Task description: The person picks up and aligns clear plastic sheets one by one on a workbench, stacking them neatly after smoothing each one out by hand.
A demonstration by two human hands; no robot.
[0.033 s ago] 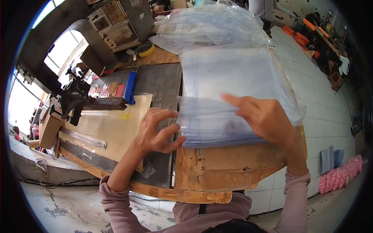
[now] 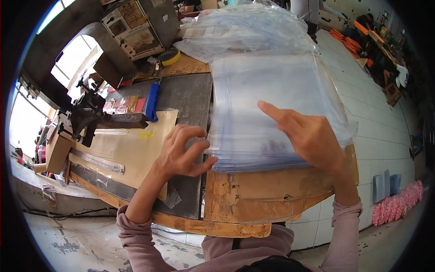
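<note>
Above table, left hand curls loosely beside sheets.

Near, head-worn fisheye view down onto the worktable.

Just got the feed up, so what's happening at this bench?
A person's left hand, fingers curled and spread, is at the near left edge of the stacked clear plastic sheets. The right hand is over them, index finger extended; contact is unclear. A metal ruler lies to the left.
</note>
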